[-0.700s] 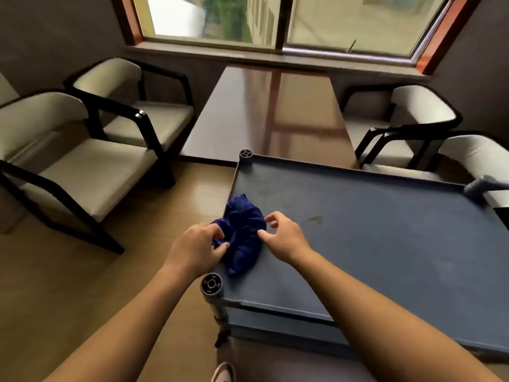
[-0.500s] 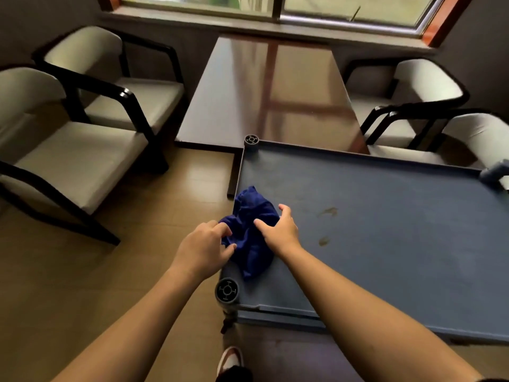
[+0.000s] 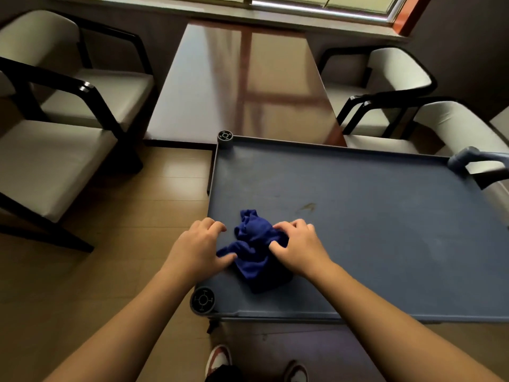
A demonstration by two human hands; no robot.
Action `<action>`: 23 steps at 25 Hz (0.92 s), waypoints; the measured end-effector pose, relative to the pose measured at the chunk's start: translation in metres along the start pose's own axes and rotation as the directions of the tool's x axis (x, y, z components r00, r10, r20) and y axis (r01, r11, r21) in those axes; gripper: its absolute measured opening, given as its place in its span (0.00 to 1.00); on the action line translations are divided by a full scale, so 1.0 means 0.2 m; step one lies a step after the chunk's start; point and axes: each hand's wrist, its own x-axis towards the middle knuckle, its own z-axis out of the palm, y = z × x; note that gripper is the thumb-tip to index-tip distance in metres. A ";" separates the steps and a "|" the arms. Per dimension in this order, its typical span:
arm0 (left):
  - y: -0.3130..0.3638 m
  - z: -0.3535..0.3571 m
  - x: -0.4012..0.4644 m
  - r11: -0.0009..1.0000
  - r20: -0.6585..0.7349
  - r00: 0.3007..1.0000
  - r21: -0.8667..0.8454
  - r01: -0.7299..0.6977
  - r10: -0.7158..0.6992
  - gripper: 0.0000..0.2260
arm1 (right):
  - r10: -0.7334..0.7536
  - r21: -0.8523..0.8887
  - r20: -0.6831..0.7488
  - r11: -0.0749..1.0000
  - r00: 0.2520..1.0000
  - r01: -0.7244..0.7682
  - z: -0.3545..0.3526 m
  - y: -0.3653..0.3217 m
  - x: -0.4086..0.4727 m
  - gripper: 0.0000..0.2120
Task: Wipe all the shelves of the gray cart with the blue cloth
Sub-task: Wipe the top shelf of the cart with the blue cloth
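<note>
Where the wooden floor (image 3: 115, 260) fills the left of the view, two pale-cushioned armchairs (image 3: 55, 150) with black frames stand side by side, facing a long brown table (image 3: 242, 78) that runs back to the window sill (image 3: 248, 17). Just right of the chairs, the gray cart (image 3: 385, 271) sits with its far edge against the near end of that table, its top shelf a flat tray with a low rim and round post caps at the left corners. The left hand (image 3: 197, 250) rests at the shelf's left rim, fingers loosely curled and the thumb reaching right to touch a trailing corner of the blue cloth (image 3: 253, 249); whether it pinches that corner or only presses on it cannot be told. The cloth lies bunched in a crumpled heap on the top shelf, near the left edge and toward the near corner, between the two hands. The right hand (image 3: 297, 249) is on the cloth's right side, fingertips bent down into the folds and the thumb pushing against the fabric, a loose hold rather than a closed fist. Farther right on the shelf a small brownish smudge (image 3: 307, 207) marks the surface, apart from the cloth. At the cart's far right corner a gray handle (image 3: 468, 158) curves off, and behind it stand two more pale armchairs (image 3: 399, 86). Below the cart's near edge, the toes of two shoes (image 3: 219, 359) show.
</note>
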 end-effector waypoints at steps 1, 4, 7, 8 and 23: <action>0.02 0.02 0.02 0.998 0.087 0.996 0.064 -0.005 -0.001 0.45 | -0.084 -0.072 -0.052 0.994 0.995 0.081 0.04 0.03 -0.02 0.26; 0.04 0.10 0.06 0.973 0.254 0.967 0.228 -0.023 -0.036 0.68 | -0.244 -0.154 -0.105 0.962 0.964 0.227 0.20 -0.02 -0.05 0.32; 0.01 0.18 0.09 0.969 0.262 0.965 0.242 -0.043 -0.022 0.73 | -0.256 -0.281 -0.104 0.934 0.961 0.219 0.33 -0.08 -0.03 0.33; 0.01 0.20 0.09 0.970 0.256 0.966 0.239 -0.044 -0.019 0.73 | -0.256 -0.312 -0.126 0.927 0.959 0.206 0.36 -0.10 -0.02 0.33; 0.00 0.30 0.12 0.961 0.169 0.983 0.276 0.018 -0.067 0.79 | -0.336 -0.433 -0.322 0.884 0.885 0.178 0.37 0.02 0.05 0.12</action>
